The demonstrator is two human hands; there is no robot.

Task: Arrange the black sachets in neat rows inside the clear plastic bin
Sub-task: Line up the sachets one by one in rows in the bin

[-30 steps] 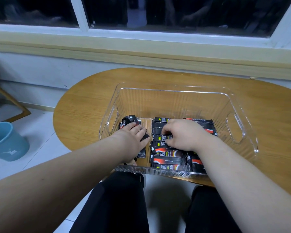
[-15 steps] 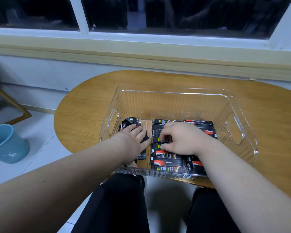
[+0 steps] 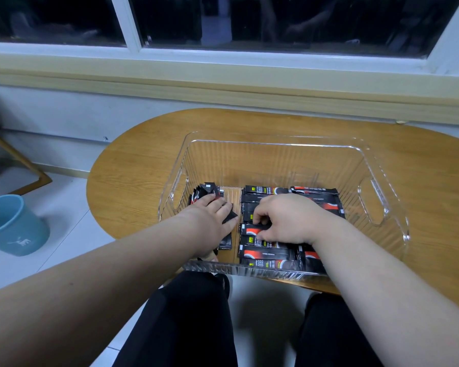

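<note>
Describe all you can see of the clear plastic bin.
The clear plastic bin is a rectangular tub with ribbed walls and a cut-out handle at each end. It stands upright on the wooden table, near wall at the table's edge. Its floor holds black sachets. The left hand rests on a loose pile and the right hand pinches a sachet.

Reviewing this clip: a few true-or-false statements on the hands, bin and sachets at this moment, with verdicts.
1. The left hand and the right hand are both inside the clear plastic bin. True.
2. The bin stands on the floor. False: it stands on the wooden table.
3. The right hand's curled fingers pinch a black sachet in the rows. True.
4. The left hand hovers above the sachets. False: it rests flat on the loose pile at the bin's left.
5. A bucket sits on the table. False: the blue bucket is on the floor.
</note>
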